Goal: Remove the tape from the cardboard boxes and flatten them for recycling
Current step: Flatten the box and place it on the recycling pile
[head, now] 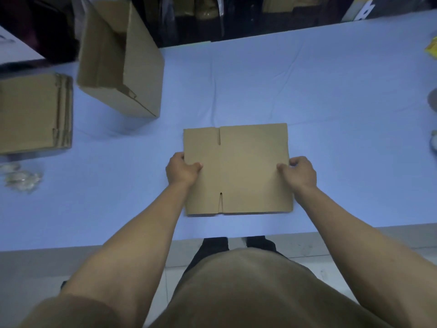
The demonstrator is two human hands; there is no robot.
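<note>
- We see a flattened cardboard box (237,169) lying at the centre of the frame on the blue-covered table (307,91).
- Our left hand (181,170) pinches its left edge, thumb on top — our right hand (299,172) pinches the right edge likewise.
- Upper left: an open cardboard box (123,60) standing unflattened.
- Far left: a stack of flattened boxes (35,112), with crumpled clear tape (21,177) just below it.

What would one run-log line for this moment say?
flattened box flat on table | left hand, right hand grip its sides | open box unflattened | flat stack far left
</note>
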